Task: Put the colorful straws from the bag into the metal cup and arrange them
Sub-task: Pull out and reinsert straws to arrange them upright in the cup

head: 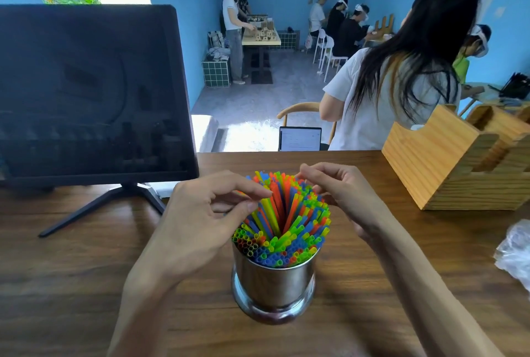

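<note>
A shiny metal cup (274,285) stands on the wooden table (86,285) in front of me, packed with colorful straws (282,219) that fan outward in orange, yellow, green and blue. My left hand (206,213) is at the left side of the bundle, thumb and forefinger pinching straw tips. My right hand (341,187) reaches over the far right side, its curled fingertips pinching straws near the top. An empty clear plastic bag (514,247) lies crumpled at the table's right edge.
A dark monitor (89,93) on a tripod stand fills the left back of the table. A wooden organizer box (459,156) sits at the back right. A person with long dark hair (401,70) stands beyond the table; others work farther back.
</note>
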Demonstrator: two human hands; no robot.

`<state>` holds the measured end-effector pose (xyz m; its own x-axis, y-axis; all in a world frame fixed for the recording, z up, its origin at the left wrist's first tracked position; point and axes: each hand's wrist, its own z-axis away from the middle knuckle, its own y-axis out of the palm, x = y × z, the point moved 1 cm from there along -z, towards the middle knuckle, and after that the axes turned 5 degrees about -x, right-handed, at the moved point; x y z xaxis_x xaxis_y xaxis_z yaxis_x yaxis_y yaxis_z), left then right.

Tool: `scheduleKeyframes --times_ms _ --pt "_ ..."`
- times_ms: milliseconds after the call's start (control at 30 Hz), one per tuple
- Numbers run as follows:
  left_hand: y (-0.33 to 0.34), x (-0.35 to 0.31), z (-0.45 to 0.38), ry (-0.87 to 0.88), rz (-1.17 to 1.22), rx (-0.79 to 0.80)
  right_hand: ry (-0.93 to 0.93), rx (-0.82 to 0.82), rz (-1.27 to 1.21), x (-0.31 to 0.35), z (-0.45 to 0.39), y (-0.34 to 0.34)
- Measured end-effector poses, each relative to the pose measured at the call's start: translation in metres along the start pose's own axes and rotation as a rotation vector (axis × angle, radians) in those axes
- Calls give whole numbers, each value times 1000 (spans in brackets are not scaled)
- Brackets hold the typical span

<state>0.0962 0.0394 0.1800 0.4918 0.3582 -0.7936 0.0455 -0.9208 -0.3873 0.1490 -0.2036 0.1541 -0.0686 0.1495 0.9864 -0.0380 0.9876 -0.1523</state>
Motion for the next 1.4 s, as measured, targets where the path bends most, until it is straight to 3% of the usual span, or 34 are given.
scheduleKeyframes --times_ms 133,267,400,467,600,800,1000,1200,1267,1400 --pt "-1 -2 -1 20 43 -66 37 48 81 1 -14 5" --pt "-3 4 -8 19 35 -269 74 73 67 3 -24 5" --pt "-1 20 -23 -226 159 -371 91 104 48 7 -36 14" --pt "1 25 -32 -337 155 -306 101 151 64 9 -39 19" --pt "7 29 -41 -388 -32 -106 123 221 63 11 -40 23" --pt "12 28 -50 -401 -122 -81 95 191 149 13 -42 19" --pt "8 14 -59 -277 -42 -184 -64 123 174 22 -36 20" --pt "-5 -38 -70 221 195 -516 -352 276 110 46 -21 31" --pt "-12 -50 -69 333 263 -620 -426 260 52 52 -17 29" --pt "-19 -44 -59 327 288 -661 -468 106 -207 61 -12 1"
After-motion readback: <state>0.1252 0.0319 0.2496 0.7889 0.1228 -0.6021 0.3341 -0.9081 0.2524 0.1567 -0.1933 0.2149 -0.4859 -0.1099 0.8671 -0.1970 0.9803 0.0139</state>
